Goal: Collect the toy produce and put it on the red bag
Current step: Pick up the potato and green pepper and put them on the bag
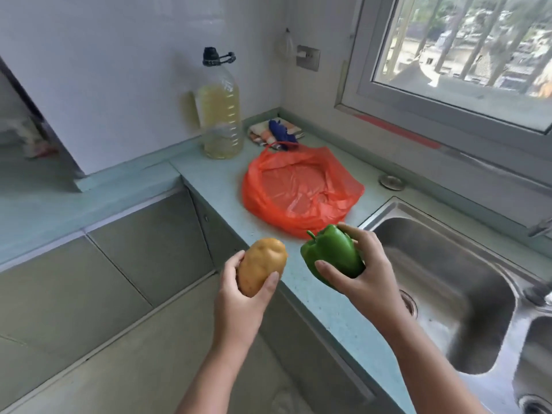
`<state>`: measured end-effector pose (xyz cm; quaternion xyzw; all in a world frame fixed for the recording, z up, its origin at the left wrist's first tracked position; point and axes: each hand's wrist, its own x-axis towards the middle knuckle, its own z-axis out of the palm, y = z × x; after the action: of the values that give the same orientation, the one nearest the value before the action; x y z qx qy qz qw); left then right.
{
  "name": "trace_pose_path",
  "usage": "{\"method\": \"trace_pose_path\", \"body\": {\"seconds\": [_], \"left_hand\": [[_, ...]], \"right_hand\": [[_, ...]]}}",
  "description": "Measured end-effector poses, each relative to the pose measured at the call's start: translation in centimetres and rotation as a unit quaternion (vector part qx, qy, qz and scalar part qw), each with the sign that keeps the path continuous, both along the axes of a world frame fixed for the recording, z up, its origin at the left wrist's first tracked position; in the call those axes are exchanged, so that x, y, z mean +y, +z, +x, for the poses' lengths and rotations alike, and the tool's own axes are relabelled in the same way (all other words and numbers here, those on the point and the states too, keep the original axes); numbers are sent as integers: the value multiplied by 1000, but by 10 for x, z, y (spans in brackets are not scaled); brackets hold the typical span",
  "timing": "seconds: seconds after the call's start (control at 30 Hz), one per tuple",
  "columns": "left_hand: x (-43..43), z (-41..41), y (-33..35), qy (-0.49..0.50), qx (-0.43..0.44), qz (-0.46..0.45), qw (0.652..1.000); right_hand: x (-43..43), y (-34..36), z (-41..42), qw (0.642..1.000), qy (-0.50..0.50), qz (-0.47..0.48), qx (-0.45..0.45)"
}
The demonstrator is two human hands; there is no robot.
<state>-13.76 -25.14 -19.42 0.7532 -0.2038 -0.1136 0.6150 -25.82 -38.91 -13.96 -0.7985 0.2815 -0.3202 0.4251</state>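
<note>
Fingers: left hand [239,306] grasps potato [262,265], right hand [363,271] grasps green pepper [331,255]; pale-green worktop [209,171], red bag [301,189], steel sink [448,282], window.

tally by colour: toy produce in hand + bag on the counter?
Brown: 1, potato in left hand
Green: 1, bell pepper in right hand
Red: 1, red bag, nothing on it
Total: 3
</note>
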Motion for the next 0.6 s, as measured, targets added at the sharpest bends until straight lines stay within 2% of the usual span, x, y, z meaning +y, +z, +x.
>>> {"method": "trace_pose_path", "body": {"seconds": [0.23, 0.6], "left_hand": [[-80, 67, 24, -32, -61, 47, 996], [-126, 114, 13, -69, -48, 65, 994]], "right_hand": [[-70, 5, 55, 999, -26, 19, -33], [-114, -12, 87, 996, -74, 46, -2]]}}
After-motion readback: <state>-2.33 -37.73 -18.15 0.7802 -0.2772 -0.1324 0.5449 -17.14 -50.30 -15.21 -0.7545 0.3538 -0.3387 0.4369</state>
